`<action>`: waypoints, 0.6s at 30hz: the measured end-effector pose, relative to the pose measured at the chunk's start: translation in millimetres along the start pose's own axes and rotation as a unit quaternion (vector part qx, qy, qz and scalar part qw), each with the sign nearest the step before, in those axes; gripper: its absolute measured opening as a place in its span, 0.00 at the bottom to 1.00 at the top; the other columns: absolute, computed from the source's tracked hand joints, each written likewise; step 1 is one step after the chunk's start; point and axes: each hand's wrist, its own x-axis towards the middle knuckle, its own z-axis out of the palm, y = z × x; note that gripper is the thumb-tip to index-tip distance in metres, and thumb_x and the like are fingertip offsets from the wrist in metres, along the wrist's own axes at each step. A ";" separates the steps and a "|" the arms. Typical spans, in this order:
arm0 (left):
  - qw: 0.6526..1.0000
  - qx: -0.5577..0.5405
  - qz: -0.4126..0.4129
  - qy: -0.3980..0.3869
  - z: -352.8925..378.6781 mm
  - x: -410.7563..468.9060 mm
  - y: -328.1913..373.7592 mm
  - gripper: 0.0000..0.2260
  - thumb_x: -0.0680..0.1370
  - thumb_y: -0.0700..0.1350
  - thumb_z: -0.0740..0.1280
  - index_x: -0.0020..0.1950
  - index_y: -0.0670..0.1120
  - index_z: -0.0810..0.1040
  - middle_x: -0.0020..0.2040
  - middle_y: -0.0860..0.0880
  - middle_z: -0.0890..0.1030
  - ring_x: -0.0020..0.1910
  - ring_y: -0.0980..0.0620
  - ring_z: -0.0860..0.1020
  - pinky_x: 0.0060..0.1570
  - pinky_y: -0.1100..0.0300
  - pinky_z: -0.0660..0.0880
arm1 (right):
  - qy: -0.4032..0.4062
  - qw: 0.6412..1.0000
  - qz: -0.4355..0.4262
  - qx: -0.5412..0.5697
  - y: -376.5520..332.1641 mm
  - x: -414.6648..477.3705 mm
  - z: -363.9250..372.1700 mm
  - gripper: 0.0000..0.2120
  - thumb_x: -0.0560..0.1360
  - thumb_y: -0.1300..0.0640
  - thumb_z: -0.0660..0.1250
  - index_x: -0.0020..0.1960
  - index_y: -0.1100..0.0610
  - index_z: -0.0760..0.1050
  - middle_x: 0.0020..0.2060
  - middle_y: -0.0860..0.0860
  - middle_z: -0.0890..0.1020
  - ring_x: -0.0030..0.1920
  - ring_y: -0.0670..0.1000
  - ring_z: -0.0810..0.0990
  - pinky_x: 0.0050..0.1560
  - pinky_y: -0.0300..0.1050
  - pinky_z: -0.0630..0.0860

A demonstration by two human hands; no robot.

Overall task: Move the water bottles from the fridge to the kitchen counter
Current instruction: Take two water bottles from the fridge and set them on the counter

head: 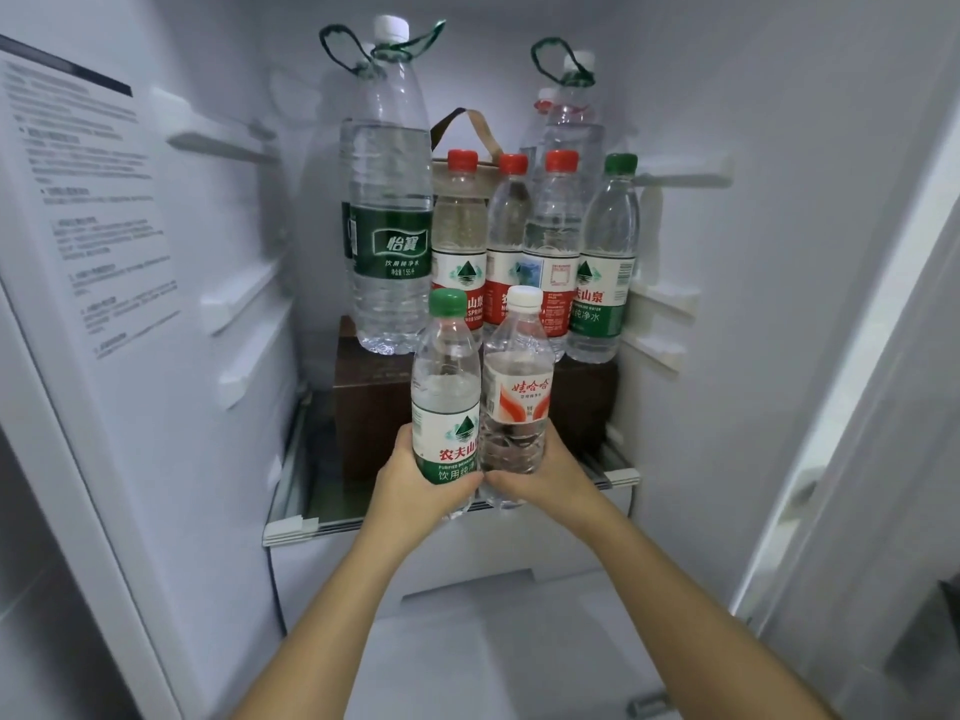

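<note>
The fridge is open before me, and the print on its left wall is too blurred to read. On its glass shelf a brown box carries the tall bottle and a row of small bottles, which hide most of those behind. My left hand wraps the green-capped bottle and my right hand wraps the white-capped bottle. Both are upright and touching, in front of the box.
</note>
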 end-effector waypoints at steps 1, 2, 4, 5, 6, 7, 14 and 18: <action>1.000 -0.010 -0.002 -0.005 -0.2 2.2 -1.2 0.31 0.63 0.45 0.81 0.62 0.55 0.70 0.52 0.57 0.79 0.53 0.55 0.79 0.46 0.63 0.75 | -0.007 1.000 0.002 0.002 -2.7 1.2 -1.0 0.36 0.65 0.59 0.80 0.68 0.50 0.67 0.61 0.48 0.81 0.62 0.47 0.80 0.65 0.56 0.76; 1.000 -0.021 -0.003 -0.010 -0.4 4.5 -2.8 0.31 0.62 0.47 0.80 0.60 0.56 0.71 0.53 0.57 0.80 0.53 0.55 0.79 0.48 0.60 0.77 | -0.005 1.000 0.006 0.005 -4.1 2.1 -1.2 0.37 0.65 0.59 0.80 0.68 0.50 0.67 0.61 0.48 0.81 0.62 0.47 0.80 0.65 0.56 0.76; 0.999 -0.034 -0.004 -0.017 -1.2 6.2 -5.2 0.31 0.61 0.47 0.80 0.59 0.57 0.71 0.53 0.57 0.81 0.53 0.56 0.80 0.49 0.58 0.78 | 0.000 1.000 0.007 0.008 -3.2 2.0 -1.5 0.31 0.67 0.65 0.78 0.64 0.49 0.70 0.57 0.44 0.83 0.59 0.44 0.81 0.62 0.47 0.78; 0.999 -0.038 -0.003 -0.017 -1.6 5.8 -5.8 0.30 0.62 0.45 0.80 0.60 0.55 0.71 0.52 0.57 0.81 0.53 0.57 0.80 0.48 0.59 0.77 | 0.002 1.000 0.007 0.009 -2.6 0.5 -1.2 0.29 0.68 0.69 0.76 0.61 0.48 0.72 0.54 0.42 0.84 0.57 0.42 0.82 0.58 0.42 0.79; 0.999 -0.042 -0.001 -0.015 -2.3 4.9 -7.3 0.29 0.63 0.44 0.80 0.60 0.54 0.72 0.52 0.57 0.81 0.52 0.57 0.80 0.46 0.60 0.77 | 0.010 1.000 0.010 0.010 -2.7 -1.6 -0.8 0.28 0.68 0.70 0.76 0.60 0.47 0.72 0.52 0.42 0.85 0.55 0.41 0.82 0.56 0.39 0.78; 0.999 -0.045 0.003 -0.012 -3.4 3.2 -8.0 0.29 0.63 0.42 0.80 0.60 0.53 0.73 0.51 0.56 0.82 0.52 0.56 0.80 0.45 0.61 0.76 | 0.024 0.999 0.022 0.012 -2.2 -4.6 -0.5 0.29 0.67 0.67 0.77 0.61 0.47 0.71 0.53 0.43 0.84 0.55 0.41 0.82 0.57 0.41 0.79; 0.997 -0.052 0.047 -0.009 -10.9 -14.5 4.8 0.28 0.65 0.37 0.79 0.58 0.56 0.72 0.49 0.56 0.81 0.48 0.57 0.81 0.39 0.66 0.77 | 0.088 0.995 0.028 0.028 -14.4 -35.7 -7.3 0.38 0.60 0.54 0.78 0.68 0.50 0.68 0.58 0.47 0.81 0.57 0.45 0.81 0.60 0.44 0.78; 0.995 -0.071 0.068 -0.023 -5.7 -41.7 15.1 0.29 0.65 0.35 0.79 0.56 0.57 0.72 0.50 0.58 0.80 0.48 0.58 0.80 0.33 0.69 0.76 | 0.075 0.996 0.034 0.017 -14.9 -69.3 -9.8 0.34 0.67 0.59 0.78 0.69 0.51 0.69 0.58 0.48 0.82 0.59 0.46 0.81 0.63 0.50 0.77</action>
